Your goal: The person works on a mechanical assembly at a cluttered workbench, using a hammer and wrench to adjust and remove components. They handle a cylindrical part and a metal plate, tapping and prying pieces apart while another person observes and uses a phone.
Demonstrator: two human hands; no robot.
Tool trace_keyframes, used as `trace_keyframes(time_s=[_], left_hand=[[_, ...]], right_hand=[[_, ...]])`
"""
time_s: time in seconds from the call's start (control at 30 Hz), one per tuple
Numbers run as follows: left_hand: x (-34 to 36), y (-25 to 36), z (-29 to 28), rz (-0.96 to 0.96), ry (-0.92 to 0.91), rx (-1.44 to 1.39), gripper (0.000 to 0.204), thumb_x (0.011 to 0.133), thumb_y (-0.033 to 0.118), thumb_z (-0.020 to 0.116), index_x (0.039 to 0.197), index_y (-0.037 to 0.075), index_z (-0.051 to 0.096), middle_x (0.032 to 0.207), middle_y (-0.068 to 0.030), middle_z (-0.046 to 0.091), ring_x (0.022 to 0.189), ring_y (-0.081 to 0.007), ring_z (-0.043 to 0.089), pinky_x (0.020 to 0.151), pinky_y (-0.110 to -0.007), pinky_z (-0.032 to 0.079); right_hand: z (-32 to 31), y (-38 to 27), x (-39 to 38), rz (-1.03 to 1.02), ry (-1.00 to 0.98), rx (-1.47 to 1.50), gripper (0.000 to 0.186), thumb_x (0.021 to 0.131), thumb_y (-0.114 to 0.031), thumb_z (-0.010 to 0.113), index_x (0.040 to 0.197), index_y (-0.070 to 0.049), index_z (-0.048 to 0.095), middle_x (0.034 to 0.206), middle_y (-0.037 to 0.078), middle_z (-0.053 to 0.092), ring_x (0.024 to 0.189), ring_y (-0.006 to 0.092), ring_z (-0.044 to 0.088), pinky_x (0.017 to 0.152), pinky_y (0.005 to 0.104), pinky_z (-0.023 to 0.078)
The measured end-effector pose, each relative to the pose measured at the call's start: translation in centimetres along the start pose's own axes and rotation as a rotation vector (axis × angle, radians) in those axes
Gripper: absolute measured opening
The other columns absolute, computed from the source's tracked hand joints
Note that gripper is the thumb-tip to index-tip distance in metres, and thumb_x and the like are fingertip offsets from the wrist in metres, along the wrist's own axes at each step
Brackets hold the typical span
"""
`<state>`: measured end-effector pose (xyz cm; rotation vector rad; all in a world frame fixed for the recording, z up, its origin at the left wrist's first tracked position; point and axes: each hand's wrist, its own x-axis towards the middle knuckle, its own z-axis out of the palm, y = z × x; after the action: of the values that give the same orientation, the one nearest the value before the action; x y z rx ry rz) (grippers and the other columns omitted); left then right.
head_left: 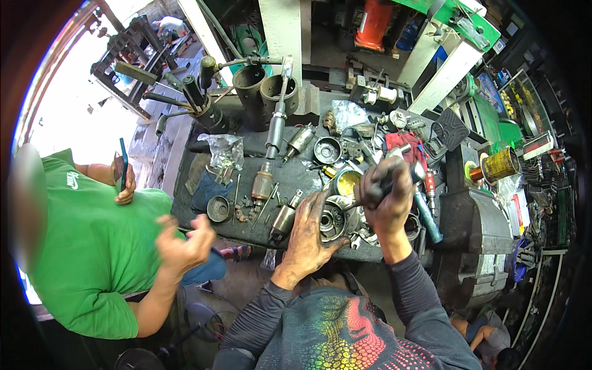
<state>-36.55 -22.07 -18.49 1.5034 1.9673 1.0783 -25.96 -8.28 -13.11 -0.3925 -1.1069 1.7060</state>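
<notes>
My left hand (305,237) wraps the near left side of a round metal housing (333,223), fingers along its left edge and thumb across its front. My right hand (388,197) is a blackened fist around a screwdriver; its handle is mostly hidden, and the thin shaft (353,205) slants down left to the housing. Whether the tip touches a screw cannot be made out. Left of my left hand lies a cylindrical motor (283,221). A copper-wound armature (262,185) lies farther left. Beyond the housing sits a round tin with yellow content (347,182).
A person in a green shirt (98,240) stands at the left, holding a phone (123,165), one hand near the bench. Metal cylinders with tools (248,86) stand at the back. A red cloth (404,143) and a blue-handled tool (428,219) lie right, beside a vise (475,222).
</notes>
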Motion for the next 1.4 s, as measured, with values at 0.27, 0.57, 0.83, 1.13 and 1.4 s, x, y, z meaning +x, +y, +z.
trace_keyframes(time_s=[0.27, 0.57, 0.83, 1.13, 1.4], left_hand=[[-0.4, -1.3, 1.1, 0.072, 0.078, -0.032, 0.104, 0.071, 0.034, 0.094, 0.154, 0.002, 0.039, 0.151, -0.0257, 0.045, 0.144, -0.0420, 0.043, 0.122, -0.049, 0.034], [-0.5, -1.1, 1.2, 0.094, 0.102, -0.056, 0.107, 0.069, 0.033, 0.094, 0.156, 0.003, 0.038, 0.149, -0.0240, 0.044, 0.142, -0.0419, 0.041, 0.121, -0.051, 0.033], [-0.3, 0.0, 0.1, -0.010, 0.048, -0.111, 0.101, 0.067, 0.028, 0.095, 0.150, 0.001, 0.045, 0.149, -0.0228, 0.045, 0.142, -0.0423, 0.042, 0.122, -0.049, 0.034], [0.0, 0.3, -0.1, -0.008, 0.022, -0.082, 0.099, 0.067, 0.025, 0.095, 0.149, 0.002, 0.045, 0.150, -0.0214, 0.046, 0.144, -0.0398, 0.040, 0.122, -0.048, 0.033], [0.0, 0.1, 0.1, -0.016, 0.019, -0.075, 0.099, 0.067, 0.029, 0.096, 0.148, 0.001, 0.046, 0.147, -0.0208, 0.048, 0.142, -0.0392, 0.043, 0.121, -0.048, 0.034]], right_hand=[[-0.9, 1.3, 1.1, 0.130, 0.158, -0.115, 0.050, 0.102, -0.064, 0.054, 0.089, -0.016, 0.054, 0.056, -0.001, 0.044, 0.043, 0.0115, 0.035, 0.042, 0.0301, 0.030], [0.2, 1.4, 5.0, 0.502, 0.271, -0.015, 0.052, 0.095, -0.069, 0.063, 0.079, -0.021, 0.053, 0.054, -0.008, 0.034, 0.041, 0.0058, 0.027, 0.040, 0.0240, 0.021], [2.3, 1.1, 3.2, 0.275, -0.028, -0.238, 0.049, 0.100, -0.056, 0.065, 0.086, -0.011, 0.053, 0.054, -0.003, 0.039, 0.038, 0.0084, 0.034, 0.037, 0.0265, 0.026], [0.2, 0.6, 2.6, 0.207, 0.050, 0.047, 0.051, 0.103, -0.061, 0.056, 0.088, -0.012, 0.053, 0.051, -0.005, 0.030, 0.037, 0.0077, 0.024, 0.036, 0.0264, 0.021], [-0.5, 2.1, 5.6, 0.570, 0.135, 0.120, 0.057, 0.098, -0.069, 0.058, 0.081, -0.016, 0.050, 0.051, -0.006, 0.025, 0.038, 0.0080, 0.022, 0.036, 0.0259, 0.021]])
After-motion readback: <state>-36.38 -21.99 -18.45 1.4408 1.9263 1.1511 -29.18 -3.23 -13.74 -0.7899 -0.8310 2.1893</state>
